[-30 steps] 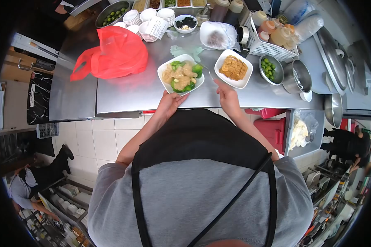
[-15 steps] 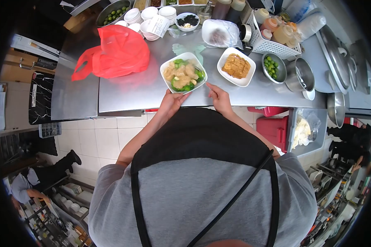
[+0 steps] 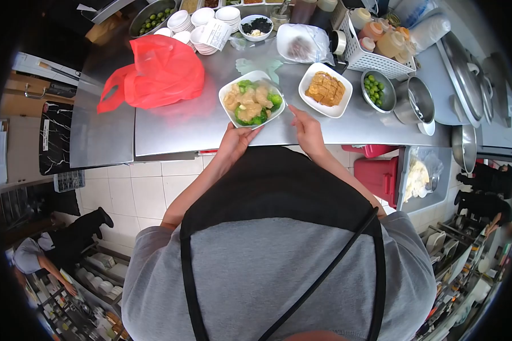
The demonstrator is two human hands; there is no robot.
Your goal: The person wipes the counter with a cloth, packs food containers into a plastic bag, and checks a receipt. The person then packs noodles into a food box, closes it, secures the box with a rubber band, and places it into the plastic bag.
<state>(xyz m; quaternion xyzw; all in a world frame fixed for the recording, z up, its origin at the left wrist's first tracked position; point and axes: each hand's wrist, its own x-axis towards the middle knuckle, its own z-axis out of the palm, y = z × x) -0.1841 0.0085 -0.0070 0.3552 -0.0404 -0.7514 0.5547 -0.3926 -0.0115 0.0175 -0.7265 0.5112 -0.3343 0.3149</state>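
My left hand [image 3: 237,141] grips the near edge of a white square bowl [image 3: 226,113] holding broccoli and pale, sauce-coated pieces. Thumb and fingers are closed on its rim. At the bowl's right side, my right hand [image 3: 308,131] pinches the thin handle of a spoon [image 3: 286,100], whose head lies at the bowl's right edge, partly lost against the food. Just to the right stands another white bowl [image 3: 337,111] with browned, cut-up pieces in it. Behind the held bowl lies a crumpled, pale green plastic piece [image 3: 261,66].
A red plastic bag [image 3: 168,71] sits at left on the steel counter [image 3: 176,139]. Stacked white cups [image 3: 179,21] line the back. At right are a basket of sauce bottles [image 3: 375,59], a bowl of green fruit [image 3: 379,104] and a steel pot [image 3: 407,111]. Other people work behind.
My right hand has shifted slightly right and away from me with the spoon. The bowl in my left hand has moved slightly left.
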